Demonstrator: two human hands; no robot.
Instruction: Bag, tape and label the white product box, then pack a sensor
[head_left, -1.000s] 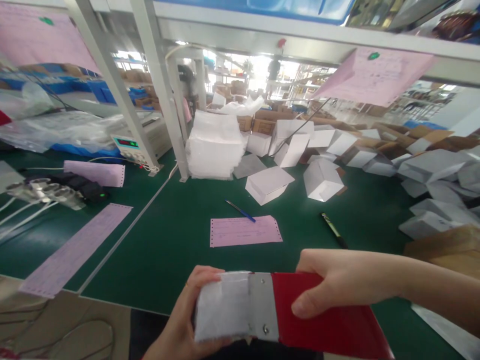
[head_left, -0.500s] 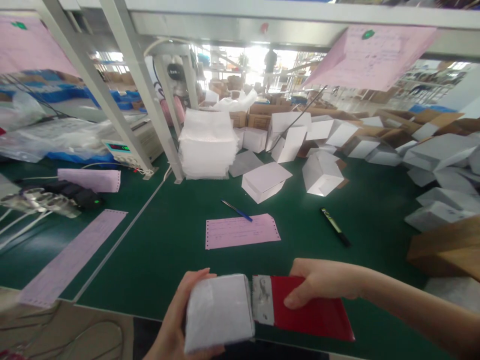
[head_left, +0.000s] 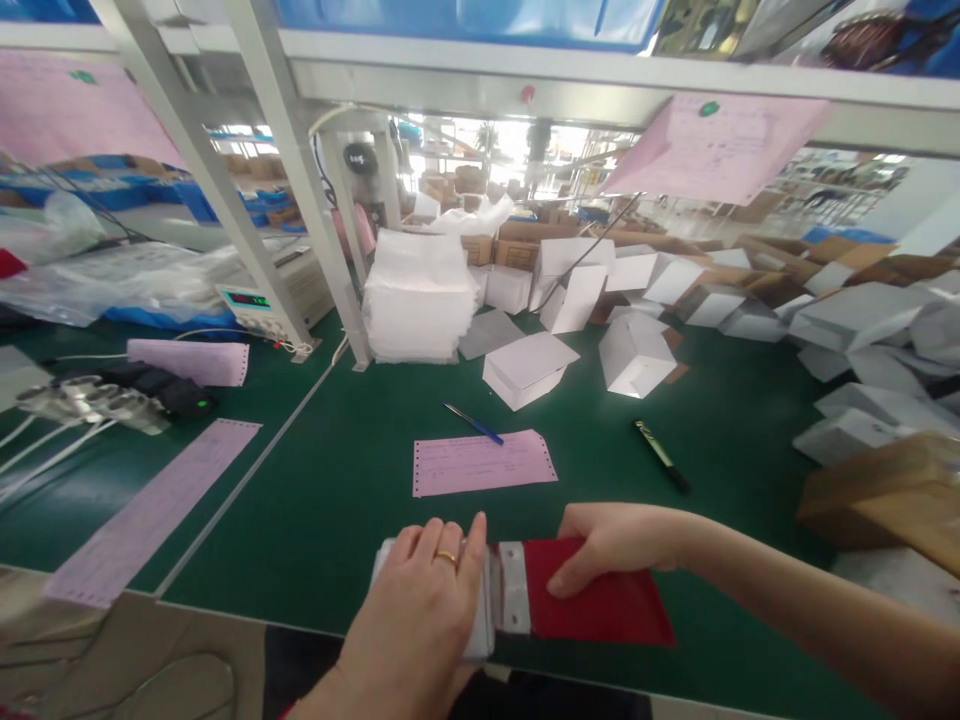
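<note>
My left hand (head_left: 427, 600), with a ring on one finger, lies over a white wrapped packet (head_left: 481, 625) near the table's front edge, its fingers pressed together on top. My right hand (head_left: 600, 550) grips a red tape dispenser or scraper-like tool (head_left: 615, 605), thumb on its face; what the tool is I cannot tell. A pale metallic strip (head_left: 514, 588) at the tool's left end meets the packet's right side. Beyond the hands, a pink printed slip (head_left: 480, 468) lies flat with a blue pen (head_left: 474, 424) across its upper edge.
White boxes (head_left: 529, 368) and a stack of white foam sheets (head_left: 420, 300) stand farther back. A black-green marker (head_left: 660, 455) lies to the right. Brown cartons (head_left: 885, 490) are at the far right. Metal posts (head_left: 300, 180) rise at the left, beside a power supply (head_left: 262, 305).
My left hand has moved from the packet's left side to its top, covering most of it. My right hand and the red item have shifted slightly left. The camera view has tilted up.
</note>
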